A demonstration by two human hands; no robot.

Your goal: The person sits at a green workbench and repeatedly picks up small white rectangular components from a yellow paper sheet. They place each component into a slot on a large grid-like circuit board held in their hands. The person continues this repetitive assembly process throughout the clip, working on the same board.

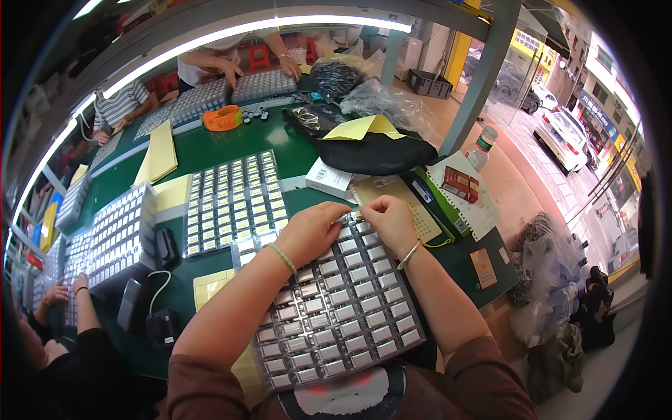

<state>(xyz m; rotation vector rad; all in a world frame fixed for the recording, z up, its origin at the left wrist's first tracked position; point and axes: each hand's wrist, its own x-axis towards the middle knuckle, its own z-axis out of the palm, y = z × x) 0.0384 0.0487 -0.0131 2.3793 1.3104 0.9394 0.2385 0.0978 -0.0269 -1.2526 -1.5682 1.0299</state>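
Observation:
A clear plastic tray (260, 355) lies tilted in front of me, close to my body. Rows of small rectangular white and silver parts (339, 297) fill its pockets. At the tray's far edge, my left hand (311, 229) and my right hand (389, 220) meet with their fingertips pinched together. Between them shows a small silvery part (355, 216), partly covered by the fingers, so its exact kind is unclear. Left of my arms, a second clear tray (187, 225) rests flat on the green table, holding similar parts with yellowish faces.
Stacked trays (126, 220) stand at the left, near a co-worker's hands (70, 290). A black bag (378, 155), a white box (327, 178) and a bottle (481, 145) lie beyond my hands. Across the table, another person's hands (231, 70) touch trays. An orange tape dispenser (222, 117) sits near them.

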